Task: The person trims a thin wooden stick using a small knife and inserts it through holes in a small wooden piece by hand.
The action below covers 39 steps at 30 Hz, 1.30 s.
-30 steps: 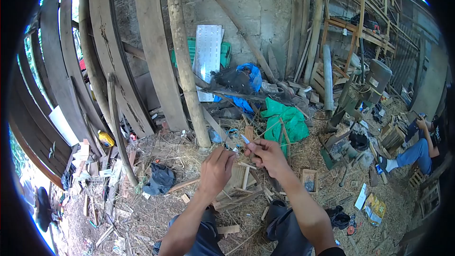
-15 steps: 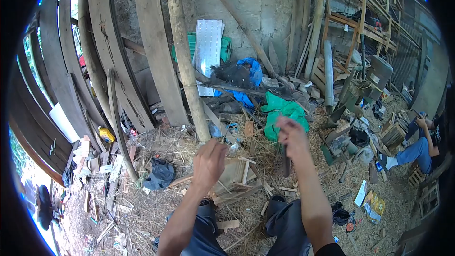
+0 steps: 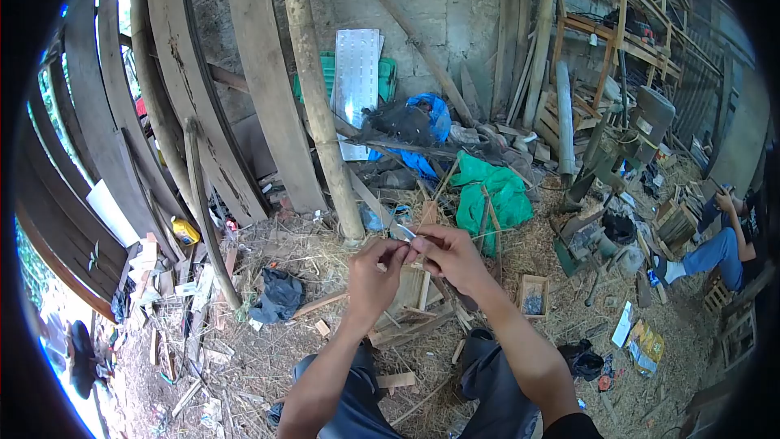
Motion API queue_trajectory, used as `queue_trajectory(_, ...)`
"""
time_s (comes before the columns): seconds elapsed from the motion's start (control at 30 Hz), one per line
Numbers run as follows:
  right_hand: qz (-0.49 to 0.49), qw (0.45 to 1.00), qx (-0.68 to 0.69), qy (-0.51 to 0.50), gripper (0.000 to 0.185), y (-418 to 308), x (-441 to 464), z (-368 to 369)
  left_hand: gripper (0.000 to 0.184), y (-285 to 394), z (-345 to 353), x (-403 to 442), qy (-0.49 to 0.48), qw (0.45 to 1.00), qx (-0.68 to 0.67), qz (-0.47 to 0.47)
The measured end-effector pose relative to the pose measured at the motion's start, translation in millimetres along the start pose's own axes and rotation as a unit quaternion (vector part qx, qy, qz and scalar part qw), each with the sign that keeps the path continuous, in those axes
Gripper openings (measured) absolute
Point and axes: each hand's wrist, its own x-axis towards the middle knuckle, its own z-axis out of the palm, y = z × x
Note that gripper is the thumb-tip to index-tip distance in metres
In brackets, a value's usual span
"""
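Observation:
Near the centre, the fingertips of my left hand (image 3: 375, 272) and my right hand (image 3: 457, 258) meet. My right hand is closed on a thin white item (image 3: 405, 232) whose tip sticks up between the hands; its exact kind is unclear. A dark, elongated thing (image 3: 465, 299) shows below my right palm. The fingers of my left hand are pinched against those of the right, and whatever they grip is too small to make out. Beneath the hands lies a wooden frame (image 3: 416, 286).
A pole (image 3: 319, 114) stands ahead, with a green sheet (image 3: 491, 203) on its right. Left of my legs is a black bag (image 3: 279, 297); a small wooden box (image 3: 533, 296) is to the right. Another person (image 3: 715, 256) sits at far right. Wood scraps litter the straw floor.
My right hand swung outward, away from the left, and has come back to it. Both hands are now together at the fingertips, with the white item between them.

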Motion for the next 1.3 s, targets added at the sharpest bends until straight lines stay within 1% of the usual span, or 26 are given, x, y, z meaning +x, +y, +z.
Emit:
queue_trajectory(0.07,0.004,1.0,-0.007,-0.011,0.023,1,1,-1,0.007,-1,0,-2,0.003,0.999,-0.007,0.05)
queue_trajectory(0.1,0.011,1.0,0.009,0.006,0.022,-2,3,-4,0.007,-2,-1,-3,0.004,0.999,-0.007,0.045)
queue_trajectory(0.17,0.024,0.999,0.024,0.024,0.02,-4,0,-2,0.009,-4,-4,-5,0.004,0.996,0.02,0.085)
queue_trajectory(0.23,0.048,0.999,0.011,-0.02,0.018,-7,-4,4,0.009,-5,-4,-7,0.009,0.995,0.034,0.096)
queue_trajectory(0.37,0.056,0.998,0.038,-0.016,0.019,-6,0,-1,0.009,-5,-5,-7,0.013,0.989,0.08,0.127)
queue_trajectory(0.47,0.076,0.997,0.013,0.022,0.018,-7,3,-6,0.01,-9,-1,-6,0.007,0.987,0.088,0.136)
queue_trajectory(0.5,0.078,0.997,0.012,0.023,0.018,-7,2,-7,0.01,-8,0,-7,0.007,0.987,0.087,0.135)
queue_trajectory(0.57,0.069,0.997,0.006,0.029,0.018,-8,2,-7,0.008,-5,-1,-6,-0.008,0.994,0.049,0.096)
queue_trajectory(0.6,0.069,0.997,0.005,0.029,0.018,-9,3,-9,0.008,-4,-2,-6,-0.008,0.994,0.049,0.096)
queue_trajectory(0.67,0.039,0.994,-0.068,0.082,0.02,-9,5,-17,0.007,-1,-4,-6,-0.019,0.995,0.039,0.085)
queue_trajectory(0.7,0.04,0.993,-0.068,0.083,0.02,-12,5,-26,0.007,0,-6,-8,-0.019,0.996,0.038,0.084)
queue_trajectory(0.77,-0.002,0.991,0.018,0.133,0.019,-21,6,-47,0.006,1,-9,-9,-0.032,0.997,0.018,0.063)
queue_trajectory(0.83,0.006,0.992,0.027,0.126,0.018,-24,3,-40,0.005,-4,-7,-9,-0.031,0.997,0.029,0.071)
queue_trajectory(0.9,0.053,0.996,-0.005,0.072,0.019,-17,-2,-20,0.005,-7,-6,-9,-0.033,0.996,0.042,0.075)
queue_trajectory(0.93,0.061,0.998,-0.007,0.012,0.02,-6,0,-19,0.005,-6,-5,-8,-0.029,0.996,0.044,0.076)
queue_trajectory(0.97,0.06,0.998,-0.006,0.013,0.02,-7,0,-19,0.005,-6,-4,-6,-0.023,0.996,0.046,0.078)
queue_trajectory(1.03,0.06,0.997,0.012,0.046,0.021,-10,2,-19,0.005,-5,-4,-5,-0.026,0.995,0.051,0.084)
queue_trajectory(1.07,0.055,0.994,0.023,0.087,0.021,-7,5,-27,0.005,-5,-5,-5,-0.025,0.994,0.055,0.09)
queue_trajectory(1.1,0.053,0.995,0.023,0.086,0.021,-9,8,-39,0.005,-6,-6,-6,-0.024,0.994,0.057,0.091)
queue_trajectory(1.17,0.026,0.989,0.071,0.127,0.022,-15,10,-62,0.006,-9,-8,-9,-0.037,0.995,0.052,0.077)
queue_trajectory(1.3,0.034,0.988,0.073,0.134,0.025,-18,4,-69,0.007,-12,-13,-9,-0.05,0.994,0.067,0.067)
